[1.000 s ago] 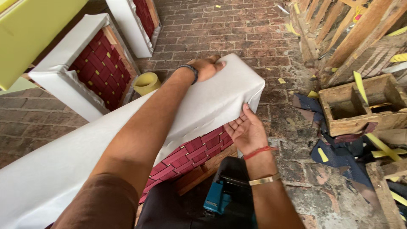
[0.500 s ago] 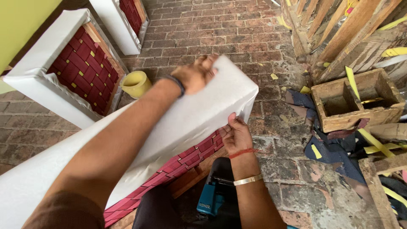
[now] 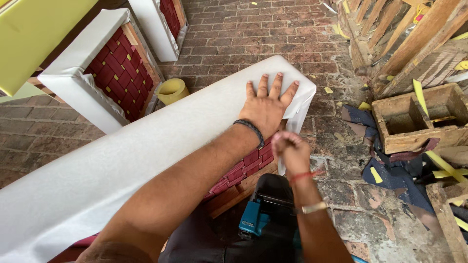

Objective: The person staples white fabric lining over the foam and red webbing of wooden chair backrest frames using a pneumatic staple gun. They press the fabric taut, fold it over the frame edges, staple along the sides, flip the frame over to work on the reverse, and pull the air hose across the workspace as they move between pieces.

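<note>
My left hand [image 3: 267, 103] lies flat, fingers spread, on top of a long frame wrapped in white fabric [image 3: 146, 146], near its far end. Red woven webbing [image 3: 243, 168] shows on the frame's underside. My right hand [image 3: 291, 148] is blurred, fingers curled, just below the frame's far end beside a hanging flap of white fabric [image 3: 297, 122]; whether it pinches the fabric I cannot tell. A blue and black power tool [image 3: 261, 214] rests on my lap below both wrists.
Two more white-wrapped frames with red webbing [image 3: 105, 73] lean at the upper left, a yellow tape roll [image 3: 171, 90] beside them. A wooden box [image 3: 414, 119], timber pieces and scraps of cloth and yellow foam lie on the brick floor at right.
My left hand has flattened and spread on top of the frame's far end. My right hand has dropped from the fabric edge and closed into a loose fist.
</note>
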Demonstrator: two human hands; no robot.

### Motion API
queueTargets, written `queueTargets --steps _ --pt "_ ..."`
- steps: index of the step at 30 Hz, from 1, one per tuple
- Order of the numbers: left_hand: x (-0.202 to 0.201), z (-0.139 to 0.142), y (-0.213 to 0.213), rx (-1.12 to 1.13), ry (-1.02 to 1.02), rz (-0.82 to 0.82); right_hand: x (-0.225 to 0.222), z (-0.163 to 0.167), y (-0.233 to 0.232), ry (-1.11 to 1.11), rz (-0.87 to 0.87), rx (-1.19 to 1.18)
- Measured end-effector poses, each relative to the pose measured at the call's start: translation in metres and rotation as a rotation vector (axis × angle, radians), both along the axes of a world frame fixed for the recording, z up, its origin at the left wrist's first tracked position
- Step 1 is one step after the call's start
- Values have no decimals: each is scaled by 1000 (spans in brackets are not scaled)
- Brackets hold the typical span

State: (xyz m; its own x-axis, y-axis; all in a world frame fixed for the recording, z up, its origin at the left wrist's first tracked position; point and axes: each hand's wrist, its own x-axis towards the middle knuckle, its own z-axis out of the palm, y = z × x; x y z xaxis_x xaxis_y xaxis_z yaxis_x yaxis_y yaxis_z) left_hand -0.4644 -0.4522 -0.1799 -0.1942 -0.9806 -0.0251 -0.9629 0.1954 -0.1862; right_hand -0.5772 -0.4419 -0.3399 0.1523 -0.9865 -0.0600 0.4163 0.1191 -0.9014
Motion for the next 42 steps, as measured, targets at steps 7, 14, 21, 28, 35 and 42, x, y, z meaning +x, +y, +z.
queueTargets --steps 7,14,21,28,35,42 --pt "1 -15 -2 -120 13 -31 -52 -24 159 1371 612 -389" --pt "-2 -17 1 -107 -37 -37 -71 -21 136 1227 669 -148" --pt "-4 -11 6 -100 -13 -27 -106 16 61 677 121 5" --pt "-4 -12 3 -116 -11 -24 -98 44 19 220 -99 -317" --pt "-2 -15 1 -90 -35 -21 -88 41 12 181 -30 -325" --pt "8 -6 13 -50 -77 -130 -79 40 31 286 35 -304"
